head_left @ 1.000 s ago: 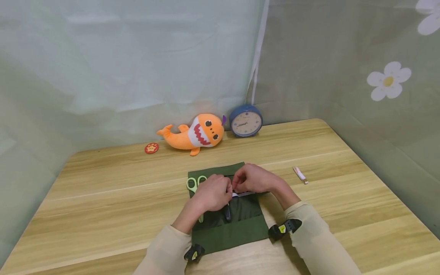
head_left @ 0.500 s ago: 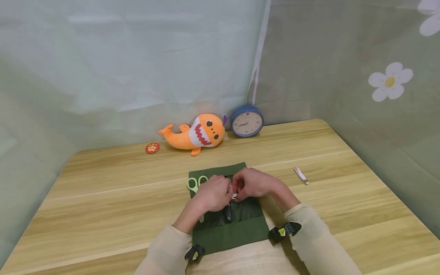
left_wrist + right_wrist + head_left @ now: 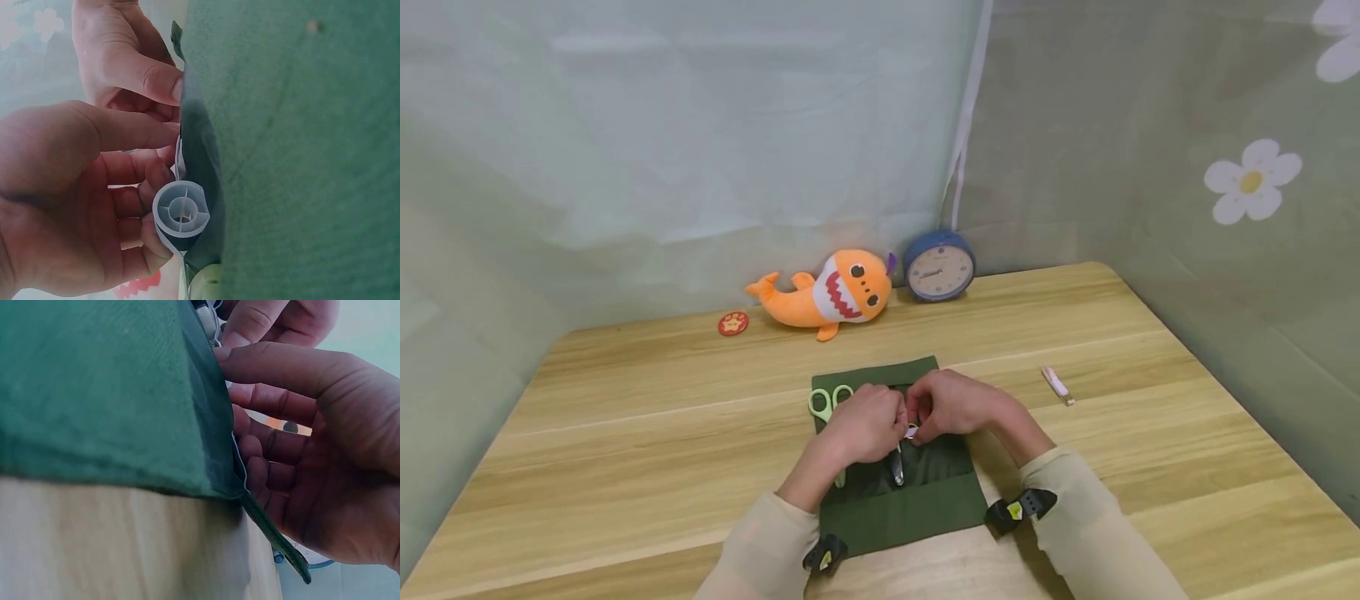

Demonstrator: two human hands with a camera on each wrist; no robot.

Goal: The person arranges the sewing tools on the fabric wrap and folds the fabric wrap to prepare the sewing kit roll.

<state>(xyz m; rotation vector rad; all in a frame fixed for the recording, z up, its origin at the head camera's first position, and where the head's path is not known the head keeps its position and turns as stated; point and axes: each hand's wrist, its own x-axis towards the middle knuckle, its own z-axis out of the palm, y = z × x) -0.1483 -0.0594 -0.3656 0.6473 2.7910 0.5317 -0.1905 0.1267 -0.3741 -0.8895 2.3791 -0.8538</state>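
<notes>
As fingers (image 3: pixel 898 414) pinch band (image 3: pixel 912 432), organizer (image 3: pixel 902 512) bearing scissors (image 3: pixel 827 412)

You are facing an orange plush shark (image 3: pixel 793 307) just left of the frame's centre; a blue clock (image 3: pixel 939 271) is standing to the right of it, a red disc (image 3: pixel 733 323) is lying to the left. A small pink-and-white object (image 3: pixel 1058 386) is lying right of centre. A wooden table (image 3: pixel 640 442) is filling the lower half, pale cloth (image 3: pixel 722 125) is hanging upper left, and a white flower (image 3: pixel 1252 182) is showing upper right.
</notes>
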